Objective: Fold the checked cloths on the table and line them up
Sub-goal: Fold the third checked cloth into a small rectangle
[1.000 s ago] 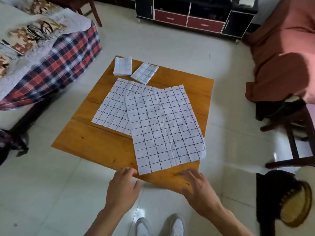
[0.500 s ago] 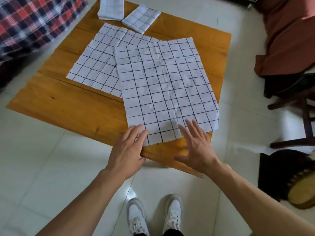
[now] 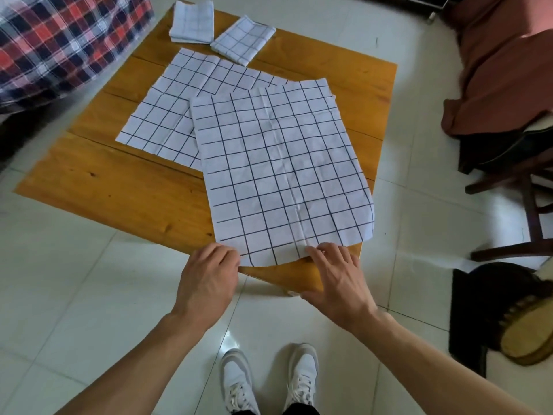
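A: Four checked cloths are seen on the wooden table (image 3: 98,181), which is taken as the landmark. What is found on it, from the largest down?

B: The near spread cloth (image 3: 278,172) is laid flat over the table's near right part, with its right corner hung past the table's right edge. It is overlapped onto the far spread cloth (image 3: 179,106), which is laid flat nearer the table's middle and partly covered.

A: And the smaller ones?

B: Two folded pieces are placed at the table's far edge. The left folded cloth (image 3: 192,23) is set at the far left corner, and the right folded cloth (image 3: 243,40) is set just beside it, turned at an angle, its corner close to the other's edge.

A: How are the hands held?

B: The left hand (image 3: 206,283) is held at the table's near edge, its fingers curled at the near left corner of the near spread cloth; whether the hem is actually pinched cannot be told. The right hand (image 3: 338,280) is held at the same edge, fingers fairly straight and spread, fingertips laid on that cloth's near hem.

A: Anything beside the table?

B: A plaid-covered bed (image 3: 59,43) is seen to its far left, and white shoes (image 3: 269,381) are seen on the tiles below its near edge.
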### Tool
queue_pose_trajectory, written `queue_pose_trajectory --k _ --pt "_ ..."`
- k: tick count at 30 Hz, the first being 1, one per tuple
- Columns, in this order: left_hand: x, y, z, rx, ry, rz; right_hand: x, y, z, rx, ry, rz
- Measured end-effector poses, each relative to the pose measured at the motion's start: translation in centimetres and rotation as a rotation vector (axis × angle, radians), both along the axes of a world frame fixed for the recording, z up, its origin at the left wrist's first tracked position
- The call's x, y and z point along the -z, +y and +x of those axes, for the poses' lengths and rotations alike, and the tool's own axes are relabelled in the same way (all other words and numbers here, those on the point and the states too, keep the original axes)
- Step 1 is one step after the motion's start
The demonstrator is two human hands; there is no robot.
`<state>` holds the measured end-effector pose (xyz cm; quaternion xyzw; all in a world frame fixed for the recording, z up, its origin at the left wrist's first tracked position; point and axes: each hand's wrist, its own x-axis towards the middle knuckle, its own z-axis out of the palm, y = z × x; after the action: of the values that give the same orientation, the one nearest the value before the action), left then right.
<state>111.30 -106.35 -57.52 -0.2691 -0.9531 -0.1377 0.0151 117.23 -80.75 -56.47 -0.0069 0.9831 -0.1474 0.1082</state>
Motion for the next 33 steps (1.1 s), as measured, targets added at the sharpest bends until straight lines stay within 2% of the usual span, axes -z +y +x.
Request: queue_pose_trajectory --k 8,11,14,17,29,33 --pt "-2.9 0.0 -1.6 -0.125 -0.230 0.342 -0.3 -1.1 -2.3 -0.010 0.068 -0.038" --pt "-4.1 -0.2 -2.2 -0.187 -0.274 0.426 -0.5 -0.7 -3.2 0.094 0.100 -0.039" --pt "-5.6 -1.0 -2.8 -0.178 -0.275 0.424 -1.1 0.7 -3.9 0.200 0.157 -0.014" --pt "-6.9 -2.4 -3.0 -0.163 -0.298 0.424 -2.1 2.1 -4.3 0.215 0.187 0.031" --pt "-13.0 -6.5 -6.5 -0.204 -0.213 0.352 -9.7 2.7 -3.8 0.174 0.273 -0.117" --pt "-14.8 -6.9 -8.8 -0.207 -0.144 0.340 -11.6 3.4 -5.1 0.245 0.286 -0.152"
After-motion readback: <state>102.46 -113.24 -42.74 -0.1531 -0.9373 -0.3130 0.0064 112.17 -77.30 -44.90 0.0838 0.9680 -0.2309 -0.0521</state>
